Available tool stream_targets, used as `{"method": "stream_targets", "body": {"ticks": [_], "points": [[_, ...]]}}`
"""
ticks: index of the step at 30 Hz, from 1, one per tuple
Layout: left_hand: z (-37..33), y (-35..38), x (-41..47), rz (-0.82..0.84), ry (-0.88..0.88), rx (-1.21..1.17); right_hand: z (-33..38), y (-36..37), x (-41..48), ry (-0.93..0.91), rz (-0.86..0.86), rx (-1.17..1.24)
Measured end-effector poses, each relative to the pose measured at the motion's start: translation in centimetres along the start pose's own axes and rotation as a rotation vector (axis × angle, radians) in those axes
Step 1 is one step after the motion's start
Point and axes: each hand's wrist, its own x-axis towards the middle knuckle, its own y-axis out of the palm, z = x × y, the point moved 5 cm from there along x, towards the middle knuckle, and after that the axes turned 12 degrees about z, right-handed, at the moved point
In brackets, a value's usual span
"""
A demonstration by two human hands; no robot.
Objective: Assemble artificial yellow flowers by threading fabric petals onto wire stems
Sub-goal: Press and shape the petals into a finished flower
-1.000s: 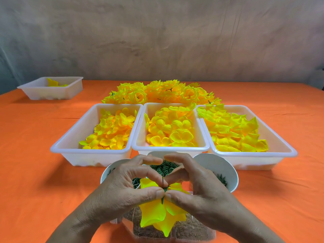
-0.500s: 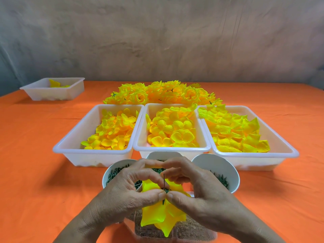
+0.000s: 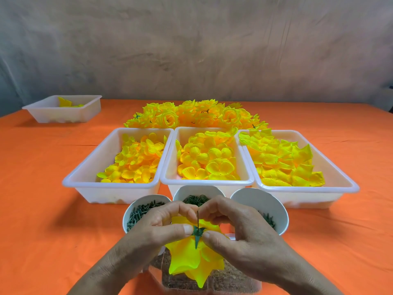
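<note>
A half-built yellow flower (image 3: pixel 191 260) with pointed fabric petals hangs between my hands, low in the middle of the view. A green calyx piece (image 3: pixel 198 233) sits on its thin wire stem (image 3: pixel 197 218), which sticks up between my fingertips. My left hand (image 3: pixel 157 228) pinches the petals and calyx from the left with thumb and forefinger. My right hand (image 3: pixel 238 231) pinches them from the right, its fingers curled over the stem's top. Three white trays hold loose yellow petals: left (image 3: pixel 85 177), middle (image 3: pixel 170 177), right (image 3: pixel 344 184).
Three white bowls of green parts stand just behind my hands: left (image 3: pixel 127 211), middle (image 3: pixel 180 192), right (image 3: pixel 278 207). Finished yellow flowers (image 3: pixel 191 113) are heaped behind the trays. A small tray (image 3: pixel 42 111) sits far left. A clear box (image 3: pixel 212 284) lies under the flower. An orange cloth (image 3: pixel 42 231) covers the table.
The wire stem now shows further above the green calyx, and my fingertips have closed in tighter around the flower's centre. The flower stays in the same place.
</note>
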Motion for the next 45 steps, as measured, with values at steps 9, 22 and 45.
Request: {"method": "stream_targets", "body": {"ticks": [9,22,45], "points": [[-0.3,-0.7,0.0,-0.085,0.009,0.056,0.1,-0.1,0.7,-0.02,-0.033,-0.113],[-2.1,0.3,0.2,0.027,0.183,0.189,-0.4,0.1,0.7,-0.016,-0.003,-0.179],[-0.1,-0.2,0.0,-0.135,-0.055,0.163,-1.6,1.0,0.4,0.134,-0.001,0.178]]}}
